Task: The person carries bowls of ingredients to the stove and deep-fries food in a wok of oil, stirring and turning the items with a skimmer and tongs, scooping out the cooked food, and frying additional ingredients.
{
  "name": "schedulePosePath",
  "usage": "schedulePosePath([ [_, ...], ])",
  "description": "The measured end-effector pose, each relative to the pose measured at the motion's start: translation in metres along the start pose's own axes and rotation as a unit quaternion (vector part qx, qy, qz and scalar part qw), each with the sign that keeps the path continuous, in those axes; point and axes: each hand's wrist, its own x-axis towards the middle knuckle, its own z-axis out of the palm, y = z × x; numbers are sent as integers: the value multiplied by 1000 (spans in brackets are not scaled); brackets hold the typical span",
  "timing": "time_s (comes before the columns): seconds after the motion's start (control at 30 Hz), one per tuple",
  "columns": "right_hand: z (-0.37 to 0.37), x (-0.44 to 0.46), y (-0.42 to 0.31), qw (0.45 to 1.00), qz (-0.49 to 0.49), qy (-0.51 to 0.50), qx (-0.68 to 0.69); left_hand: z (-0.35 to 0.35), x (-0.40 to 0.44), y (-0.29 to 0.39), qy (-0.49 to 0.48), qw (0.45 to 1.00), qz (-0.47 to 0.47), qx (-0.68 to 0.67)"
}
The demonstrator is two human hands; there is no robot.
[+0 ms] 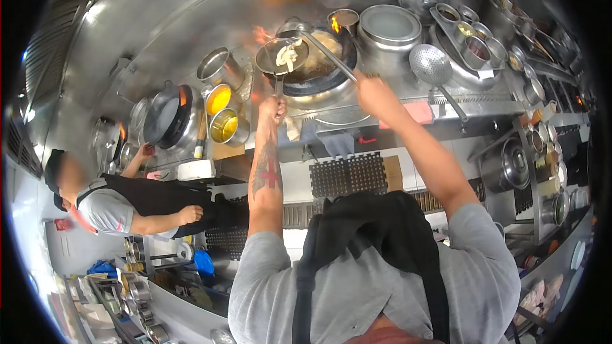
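My left hand [273, 109] is closed round the handle of a round strainer [263, 58], held over the left side of a wok [349, 58]. Pale pieces of food [288, 55] lie in the strainer. Light-coloured, bubbling contents [327, 43] show in the wok, which sits on a burner with flames at its edge. In my right hand [376, 97] is the long handle of a ladle [330, 56], which slants left across the wok. The ladle's bowl is near the far rim, beside the strainer.
Right of the wok stand a large lidded pot [390, 24], a perforated skimmer [430, 65] and a tray of ingredient containers [475, 51]. Left are metal pots with yellow liquid [224, 125] and another wok [162, 114]. A co-worker [127, 200] stands there, one hand near that wok.
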Motion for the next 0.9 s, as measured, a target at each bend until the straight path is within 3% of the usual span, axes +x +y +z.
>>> schedulePosePath([
  [0.07, -8, -20, -13, 996, 23, -6, -81, 14, -14, 5, 10, 1000, 18, -9],
  [0.17, 21, 26, 5, 999, -40, -21, -10, -2, 0, -11, -10, 999, 7, -42],
  [0.23, 19, 36, 4, 998, -15, -56, 8, -2, 8, -13, 13, 1000, -1, 15],
  [0.3, 21, 31, 10, 993, -21, 64, 97, 7, -1, -7, 21, 1000, -5, 3],
  [0.4, 38, 43, -6, 993, 82, 50, 62, 23, -7, 1, 42, 997, 30, 63],
  [0.5, 51, 52, 4, 999, 27, -20, -3, 33, 9, 17, -2, 980, 61, 189],
  [0.53, 50, 53, 14, 999, 2, -27, 26, -11, 77, 15, -60, 907, 170, 380],
  [0.57, 50, 49, 15, 999, -1, -34, 25, -52, 140, 14, -73, 787, 297, 535],
  [0.6, 48, 44, 14, 999, 19, -7, 35, -39, 122, 31, -5, 690, 276, 669],
  [0.7, 54, 39, 10, 994, 63, 31, 78, -5, 73, 60, 69, 633, 275, 721],
  [0.77, 58, 44, 4, 984, 42, 53, 164, 37, 14, 72, 128, 697, 301, 638],
  [0.8, 62, 47, 3, 984, 45, 46, 164, 39, 3, 75, 127, 699, 294, 639],
  [0.87, 62, 69, 4, 990, 47, 74, 114, 40, -7, 83, 147, 562, 358, 731],
  [0.9, 54, 78, 4, 990, 46, 75, 110, 32, 0, 91, 147, 564, 360, 728],
])
